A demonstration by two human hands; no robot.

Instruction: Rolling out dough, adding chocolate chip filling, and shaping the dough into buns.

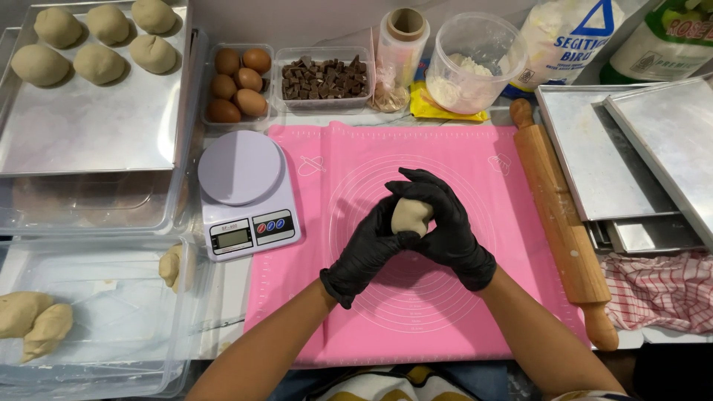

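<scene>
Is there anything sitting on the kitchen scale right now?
No: the round platform of the kitchen scale is bare, and the dough piece is between both gloved hands.

dough ball (pixel 411 216) mostly hidden by hands, scale display (pixel 232 238) unreadable

The pink mat (pixel 445 312) looks like smooth, matt silicone. The rolling pin (pixel 561 223) is bare wood. The trays (pixel 96 134) are brushed, dully shining metal. The gloves on both hands (pixel 438 223) are matt black rubber, the dough piece (pixel 411 217) soft and matt, and the checked cloth (pixel 657 289) is woven.
</scene>
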